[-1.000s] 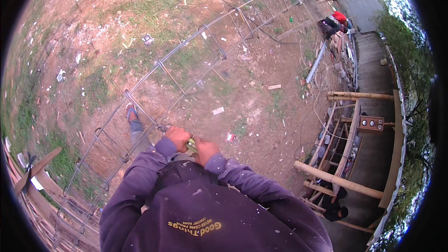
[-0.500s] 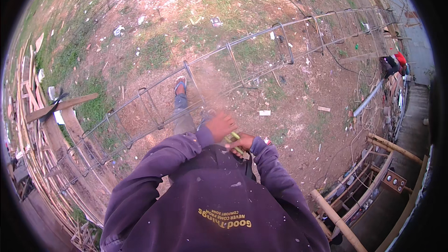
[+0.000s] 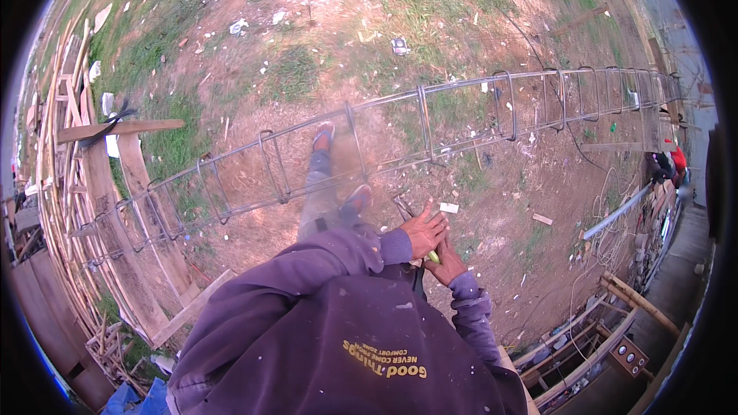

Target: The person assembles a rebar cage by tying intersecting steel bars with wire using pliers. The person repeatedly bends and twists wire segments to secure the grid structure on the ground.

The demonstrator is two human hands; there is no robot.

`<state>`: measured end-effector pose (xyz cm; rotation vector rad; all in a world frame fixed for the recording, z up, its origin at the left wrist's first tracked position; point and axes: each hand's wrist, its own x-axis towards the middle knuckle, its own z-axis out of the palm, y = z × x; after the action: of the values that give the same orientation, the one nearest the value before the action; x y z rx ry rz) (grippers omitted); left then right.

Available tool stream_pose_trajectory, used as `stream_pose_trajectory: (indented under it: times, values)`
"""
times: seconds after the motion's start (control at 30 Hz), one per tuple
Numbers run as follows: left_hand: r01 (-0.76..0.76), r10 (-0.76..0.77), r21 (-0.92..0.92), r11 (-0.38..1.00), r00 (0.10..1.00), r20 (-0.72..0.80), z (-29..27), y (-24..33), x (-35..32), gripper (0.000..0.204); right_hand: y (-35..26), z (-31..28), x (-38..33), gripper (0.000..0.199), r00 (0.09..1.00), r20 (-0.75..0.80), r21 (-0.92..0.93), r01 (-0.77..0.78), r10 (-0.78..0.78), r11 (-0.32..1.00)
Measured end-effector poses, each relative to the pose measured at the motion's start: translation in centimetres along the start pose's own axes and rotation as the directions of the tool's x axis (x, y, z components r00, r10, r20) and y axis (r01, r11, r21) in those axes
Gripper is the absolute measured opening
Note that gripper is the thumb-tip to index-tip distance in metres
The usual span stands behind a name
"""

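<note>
My left hand [image 3: 425, 234] lies in front of my waist with its fingers stretched out, beside and partly over a green-handled tool [image 3: 434, 257]. My right hand [image 3: 450, 265] is closed round that tool near the hem of my purple hoodie. Past my left fingers a dark metal piece [image 3: 400, 205] sticks out; it looks like the tool's head, but the link is hidden. Ahead of both hands a long rebar cage [image 3: 424, 123] with square stirrups runs across from lower left to upper right. Neither hand touches it.
Wooden planks [image 3: 138, 207] hold up the cage's left end, beside a stack of bamboo poles [image 3: 58, 154]. At right are a bamboo frame [image 3: 584, 338], a speaker box [image 3: 628, 359], a grey pipe [image 3: 617, 212] and a person in red [image 3: 678, 163]. Scraps litter the grassy soil.
Both hands have shifted right with the green-handled tool. My left fingers have straightened and lie nearer my right hand. The view has tilted, so the cage sits lower.
</note>
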<state>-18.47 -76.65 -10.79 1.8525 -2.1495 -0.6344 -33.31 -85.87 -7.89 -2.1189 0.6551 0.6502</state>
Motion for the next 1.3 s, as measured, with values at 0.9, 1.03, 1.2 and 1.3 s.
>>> stream_pose_trajectory:
  times: [0.9,1.03,1.2,1.3]
  values:
    - [0.341,-0.66,-0.892,0.295,0.749,0.068,-8.4,-4.0,-3.6,0.068,-4.1,1.5,10.2,0.027,0.892,-0.386,0.371,0.383,-0.234,0.846]
    - [0.39,-0.63,-0.832,0.395,0.774,0.064,-4.6,-4.7,-6.7,0.062,0.5,5.4,14.1,0.026,0.928,-0.343,0.352,0.273,-0.148,0.895]
    - [0.461,-0.725,-0.861,0.215,0.666,0.175,-0.2,-3.2,-13.6,0.054,3.1,7.5,17.7,0.024,0.918,-0.396,0.105,0.082,-0.034,0.991]
    - [0.561,-0.816,-0.803,0.2,0.549,0.179,1.4,-3.9,-18.2,0.054,2.4,7.1,21.0,0.025,0.89,-0.456,0.115,0.067,-0.007,0.991]
